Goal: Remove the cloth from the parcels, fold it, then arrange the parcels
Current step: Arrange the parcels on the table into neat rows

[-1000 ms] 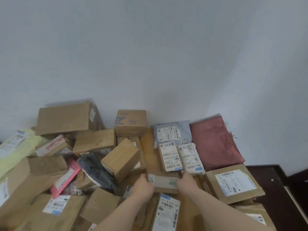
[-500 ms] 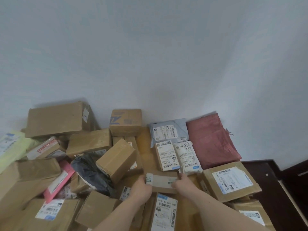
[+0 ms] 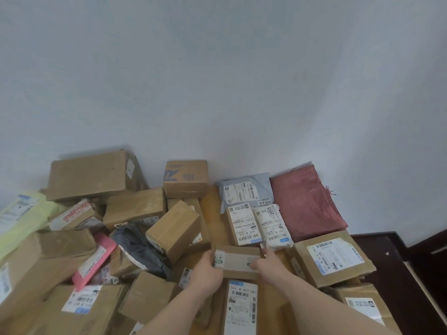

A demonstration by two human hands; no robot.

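A folded dark red cloth (image 3: 304, 201) lies flat against the wall at the back right, beside a grey mailer bag (image 3: 244, 189). A small flat cardboard parcel (image 3: 238, 261) with pale tape sits in the middle of the pile. My left hand (image 3: 208, 272) grips its left end and my right hand (image 3: 268, 262) grips its right end. Just behind it lie two small white-labelled parcels (image 3: 258, 223) side by side. A long labelled parcel (image 3: 242, 308) lies in front of it, between my forearms.
Several jumbled cardboard boxes fill the left, with a tilted box (image 3: 174, 227), a black bag (image 3: 140, 250), a pink mailer (image 3: 96, 259) and a pale yellow bag (image 3: 21, 218). A labelled box (image 3: 333, 257) lies right. A dark wooden edge (image 3: 396, 259) borders the right side.
Both hands stay on the small taped parcel, which has hardly moved. The view has shifted slightly.
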